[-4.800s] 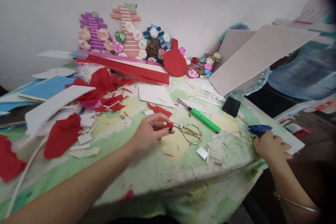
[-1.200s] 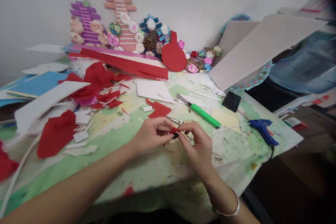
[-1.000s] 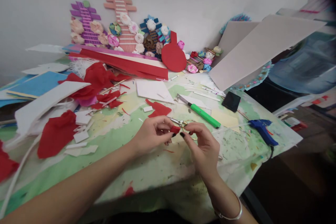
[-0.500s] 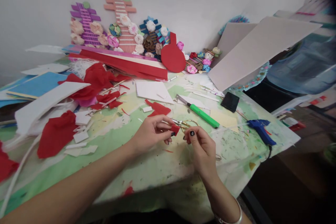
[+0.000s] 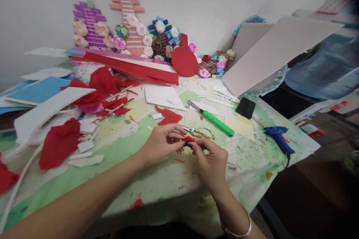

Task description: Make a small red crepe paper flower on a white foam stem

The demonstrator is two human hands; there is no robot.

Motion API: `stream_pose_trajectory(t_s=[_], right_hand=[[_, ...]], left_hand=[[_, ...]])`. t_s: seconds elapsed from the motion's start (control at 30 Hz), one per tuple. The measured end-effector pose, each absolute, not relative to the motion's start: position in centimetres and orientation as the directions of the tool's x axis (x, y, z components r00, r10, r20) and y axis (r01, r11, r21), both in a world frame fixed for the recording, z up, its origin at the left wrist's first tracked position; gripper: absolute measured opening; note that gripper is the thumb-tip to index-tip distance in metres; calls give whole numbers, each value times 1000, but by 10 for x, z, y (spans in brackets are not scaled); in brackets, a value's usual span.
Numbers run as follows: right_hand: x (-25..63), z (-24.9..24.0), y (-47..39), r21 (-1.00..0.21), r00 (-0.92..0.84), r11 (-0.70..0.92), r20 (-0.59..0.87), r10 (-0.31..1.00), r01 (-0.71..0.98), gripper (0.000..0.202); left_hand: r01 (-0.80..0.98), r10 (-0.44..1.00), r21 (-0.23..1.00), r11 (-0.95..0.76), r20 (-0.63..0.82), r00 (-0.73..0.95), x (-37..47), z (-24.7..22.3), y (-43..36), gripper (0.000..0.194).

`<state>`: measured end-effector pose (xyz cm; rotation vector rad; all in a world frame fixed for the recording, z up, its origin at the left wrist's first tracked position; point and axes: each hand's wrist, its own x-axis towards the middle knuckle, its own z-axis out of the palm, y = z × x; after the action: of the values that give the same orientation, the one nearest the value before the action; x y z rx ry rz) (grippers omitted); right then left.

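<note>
Between my two hands is a small red piece (image 5: pixel 189 139), paper or fabric; its exact material is hard to tell. My left hand (image 5: pixel 162 142) pinches it from the left with thumb and fingers. From the right, my right hand (image 5: pixel 211 157) grips its other side, fingertips almost meeting those of the left. Just behind the fingers lie gold-handled scissors (image 5: pixel 204 133) on the table, partly covered by the left fingers. A green utility knife (image 5: pixel 217 122) with its blade out rests farther back. Beyond my left hand lies a red scrap (image 5: pixel 168 115) beside a small white block (image 5: pixel 157 116).
A blue glue gun (image 5: pixel 277 138) and a black phone (image 5: pixel 245 108) lie to the right. Red scraps (image 5: pixel 60 143) and white foam pieces (image 5: pixel 53 110) crowd the left. Paper-flower crafts (image 5: pixel 130 26) and a red guitar-shaped cutout (image 5: pixel 184 59) lean at the wall. Large grey board (image 5: pixel 280 52) stands right.
My right hand has moved left and now pinches the red piece that only my left hand held before. The scissors' handles show more fully.
</note>
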<state>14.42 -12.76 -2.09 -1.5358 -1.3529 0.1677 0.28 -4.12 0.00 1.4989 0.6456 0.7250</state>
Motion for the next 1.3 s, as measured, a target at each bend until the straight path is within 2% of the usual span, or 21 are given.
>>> stream_pose_trajectory(t_s=[0.13, 0.23, 0.37, 0.57, 0.8, 0.9, 1.0, 1.1, 1.3], right_hand=[[148, -21, -130, -682, 301, 209, 549, 780, 701, 11], [155, -16, -132, -739, 332, 209, 511, 793, 640, 15], [170, -1, -137, -843, 424, 207, 444, 789, 497, 31], [180, 5, -133, -908, 443, 233, 378, 813, 348, 42], [164, -13, -106, -879, 345, 168, 342, 874, 446, 55], [156, -12, -94, -910, 414, 227, 366, 833, 346, 40], [152, -9, -85, -960, 418, 260, 281, 864, 106, 17], [152, -9, -83, -980, 311, 188, 160, 937, -64, 12], [153, -11, -86, -976, 227, 110, 66, 972, -187, 9]], left_hand=[[-31, 762, 998, -50, 58, 644, 2, 0, -41, 18], [-26, 775, 999, -33, 42, 631, 4, 2, -42, 18], [-33, 786, 999, 25, 1, 618, 7, 1, -43, 15], [-87, 826, 994, 70, -9, 563, 8, 2, -36, 13], [-126, 867, 990, 59, 12, 498, 5, 1, -26, 16], [-120, 881, 993, -11, 66, 469, 4, 0, -24, 14], [-93, 877, 992, -80, 114, 466, 3, 0, -25, 12], [-78, 870, 993, -90, 117, 480, 2, 2, -28, 12], [-71, 852, 990, -124, 143, 504, 3, 2, -29, 12]])
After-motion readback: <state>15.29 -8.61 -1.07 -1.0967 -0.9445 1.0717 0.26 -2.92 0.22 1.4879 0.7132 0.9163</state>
